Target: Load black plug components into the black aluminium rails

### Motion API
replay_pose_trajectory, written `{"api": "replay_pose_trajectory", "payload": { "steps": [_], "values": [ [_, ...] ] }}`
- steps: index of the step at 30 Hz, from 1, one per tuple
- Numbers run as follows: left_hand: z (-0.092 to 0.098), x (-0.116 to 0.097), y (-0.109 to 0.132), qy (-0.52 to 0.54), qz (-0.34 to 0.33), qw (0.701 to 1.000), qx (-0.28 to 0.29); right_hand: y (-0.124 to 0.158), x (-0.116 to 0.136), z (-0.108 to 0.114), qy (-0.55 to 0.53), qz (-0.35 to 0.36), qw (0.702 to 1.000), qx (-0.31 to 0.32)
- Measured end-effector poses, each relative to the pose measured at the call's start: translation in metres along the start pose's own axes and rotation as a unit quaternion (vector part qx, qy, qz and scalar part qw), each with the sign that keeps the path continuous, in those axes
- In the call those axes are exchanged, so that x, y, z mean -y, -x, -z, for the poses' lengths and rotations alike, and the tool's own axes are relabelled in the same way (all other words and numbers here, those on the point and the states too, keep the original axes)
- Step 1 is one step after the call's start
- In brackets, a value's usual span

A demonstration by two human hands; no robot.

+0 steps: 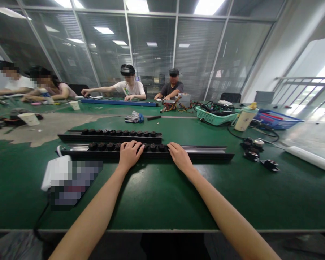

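Black rail lies directly under the fingers of both hands on the green tabletop. The left hand curves its slightly parted fingers over a row of dark parts; the right hand has its fingers close together at the row's right end. Whether either pinches a part, I cannot tell. Just beyond the fingers lies a second rail; well to their right, loose dark pieces.
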State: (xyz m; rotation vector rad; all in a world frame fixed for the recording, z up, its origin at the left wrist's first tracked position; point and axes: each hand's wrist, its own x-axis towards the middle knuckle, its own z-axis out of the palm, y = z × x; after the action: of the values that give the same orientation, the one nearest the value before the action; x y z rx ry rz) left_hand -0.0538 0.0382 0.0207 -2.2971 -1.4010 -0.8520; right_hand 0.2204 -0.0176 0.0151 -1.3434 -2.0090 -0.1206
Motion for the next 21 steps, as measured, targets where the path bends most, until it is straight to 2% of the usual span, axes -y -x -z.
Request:
{"api": "replay_pose_trajectory", "payload": {
  "steps": [8,21],
  "values": [
    [-0.002,0.0,-0.002,0.004,0.001,1.0,0.0,-0.003,0.001,-0.007,0.019,-0.007,1.0,-0.014],
    [0.0,-0.003,-0.003,-0.002,0.0,1.0,0.004,-0.005,0.013,-0.004,0.022,-0.045,0.999,-0.01]
  ]
}}
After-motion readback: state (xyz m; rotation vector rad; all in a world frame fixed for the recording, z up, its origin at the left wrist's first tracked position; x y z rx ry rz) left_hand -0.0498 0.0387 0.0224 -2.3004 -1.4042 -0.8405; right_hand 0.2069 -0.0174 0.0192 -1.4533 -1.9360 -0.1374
